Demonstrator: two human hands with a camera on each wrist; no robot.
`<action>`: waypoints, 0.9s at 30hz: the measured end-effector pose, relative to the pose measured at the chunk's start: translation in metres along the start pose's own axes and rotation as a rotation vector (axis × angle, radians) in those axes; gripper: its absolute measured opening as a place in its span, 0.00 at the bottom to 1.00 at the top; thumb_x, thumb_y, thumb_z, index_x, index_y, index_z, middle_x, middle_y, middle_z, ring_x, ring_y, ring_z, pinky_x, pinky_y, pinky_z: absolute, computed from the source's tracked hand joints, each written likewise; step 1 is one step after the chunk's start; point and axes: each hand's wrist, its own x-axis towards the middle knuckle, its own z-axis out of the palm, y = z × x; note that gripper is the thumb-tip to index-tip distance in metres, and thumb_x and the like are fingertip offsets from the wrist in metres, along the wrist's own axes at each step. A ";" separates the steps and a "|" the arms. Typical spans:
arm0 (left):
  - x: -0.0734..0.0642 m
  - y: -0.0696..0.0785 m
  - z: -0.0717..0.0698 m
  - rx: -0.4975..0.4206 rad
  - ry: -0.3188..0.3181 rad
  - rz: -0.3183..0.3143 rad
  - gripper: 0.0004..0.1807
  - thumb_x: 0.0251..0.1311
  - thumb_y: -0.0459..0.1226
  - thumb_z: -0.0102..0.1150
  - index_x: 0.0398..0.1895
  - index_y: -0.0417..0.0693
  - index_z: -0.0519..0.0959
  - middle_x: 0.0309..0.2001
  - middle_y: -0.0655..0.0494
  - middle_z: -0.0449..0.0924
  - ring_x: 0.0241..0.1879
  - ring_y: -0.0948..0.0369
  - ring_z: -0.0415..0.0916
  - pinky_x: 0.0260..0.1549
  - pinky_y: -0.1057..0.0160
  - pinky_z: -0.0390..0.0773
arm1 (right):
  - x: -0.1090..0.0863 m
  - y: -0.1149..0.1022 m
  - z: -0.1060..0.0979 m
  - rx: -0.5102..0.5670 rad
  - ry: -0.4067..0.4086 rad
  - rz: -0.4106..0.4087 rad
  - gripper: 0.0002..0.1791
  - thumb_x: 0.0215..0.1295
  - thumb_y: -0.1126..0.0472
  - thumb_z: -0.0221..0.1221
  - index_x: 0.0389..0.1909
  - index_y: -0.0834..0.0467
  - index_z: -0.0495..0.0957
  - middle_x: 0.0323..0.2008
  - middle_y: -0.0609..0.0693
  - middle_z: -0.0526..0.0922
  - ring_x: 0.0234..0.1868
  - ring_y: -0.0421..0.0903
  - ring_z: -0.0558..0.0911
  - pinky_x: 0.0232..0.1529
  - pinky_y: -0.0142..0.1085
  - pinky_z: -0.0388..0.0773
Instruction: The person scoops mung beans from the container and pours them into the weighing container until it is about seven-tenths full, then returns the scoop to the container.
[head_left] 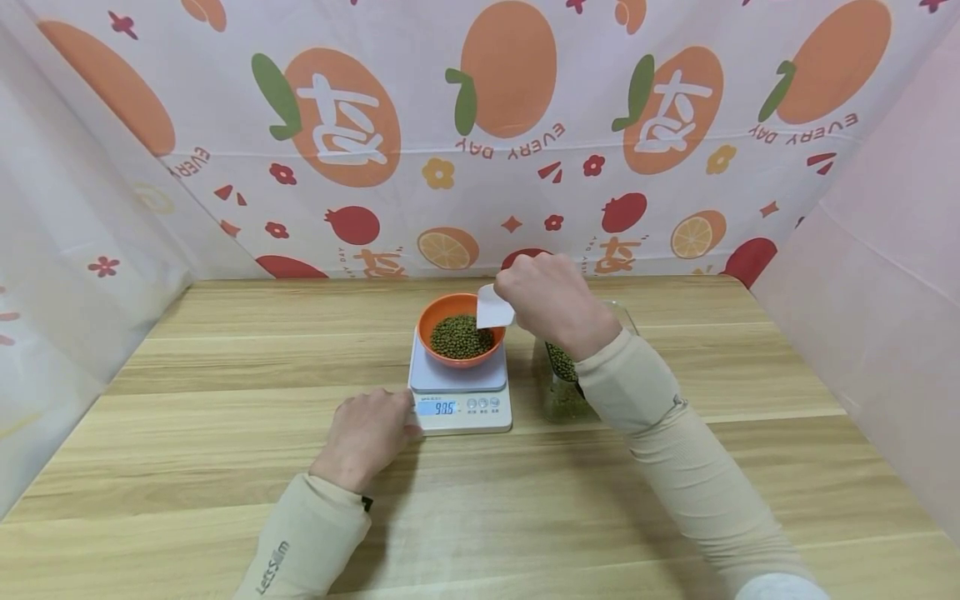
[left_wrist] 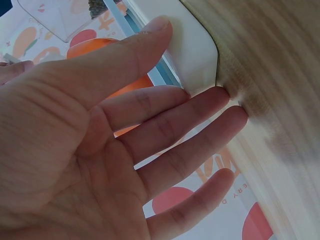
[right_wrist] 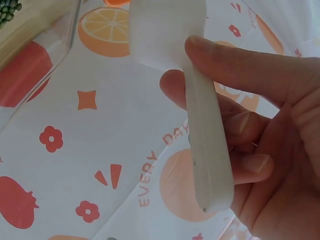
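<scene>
An orange bowl (head_left: 459, 362) of green mung beans (head_left: 457, 336) stands on a white digital kitchen scale (head_left: 457, 421) with a lit display. My right hand (head_left: 551, 296) grips a white plastic scoop (head_left: 493, 307) by its handle, the blade tilted over the bowl's right rim. In the right wrist view, thumb and fingers close round the scoop's handle (right_wrist: 210, 145). My left hand (head_left: 369, 433) is at the scale's front left corner. In the left wrist view its fingers are fairly straight, the thumb lying against the scale's white edge (left_wrist: 185, 50).
Right of the scale, a clear plastic container (head_left: 564, 406) holds more mung beans, partly hidden by the right forearm. All stands on a wood-grain table (head_left: 262, 358). A fruit-print curtain (head_left: 420, 108) hangs behind the table's back edge and at the sides.
</scene>
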 end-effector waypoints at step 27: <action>0.000 -0.001 -0.001 -0.026 -0.006 0.003 0.12 0.54 0.38 0.76 0.32 0.42 0.82 0.20 0.55 0.73 0.21 0.59 0.68 0.21 0.57 0.75 | -0.012 0.015 -0.001 0.169 -0.071 0.040 0.09 0.58 0.71 0.69 0.38 0.58 0.89 0.32 0.51 0.87 0.32 0.50 0.83 0.29 0.42 0.80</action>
